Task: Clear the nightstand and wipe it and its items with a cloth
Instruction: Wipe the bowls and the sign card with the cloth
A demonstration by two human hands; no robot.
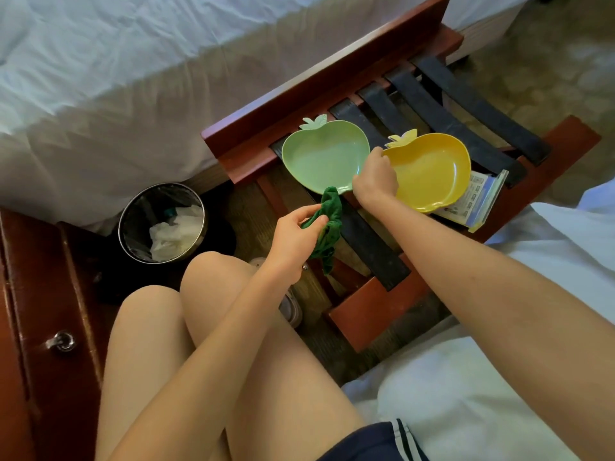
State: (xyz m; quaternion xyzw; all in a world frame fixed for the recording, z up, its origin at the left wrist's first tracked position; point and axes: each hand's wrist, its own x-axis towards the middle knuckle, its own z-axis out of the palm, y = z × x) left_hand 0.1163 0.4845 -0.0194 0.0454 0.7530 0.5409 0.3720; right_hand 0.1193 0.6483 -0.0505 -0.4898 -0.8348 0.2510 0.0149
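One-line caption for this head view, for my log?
Left grip holds a cloth while right grip holds the yellow dish beside the green dish on a rack.

Round bin (139, 207) lined with a clear bag, crumpled white paper (169, 237) inside; stands on the floor beside a white-sheeted bed (100, 78). Wooden luggage rack (332, 71) with black straps (479, 109), on patterned carpet (549, 61).

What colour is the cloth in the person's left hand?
Dark green; the cloth shows best in the head view.

Bare straps (482, 109) beyond green plate (319, 154), yellow plate (429, 168); wastebin (163, 185) left.
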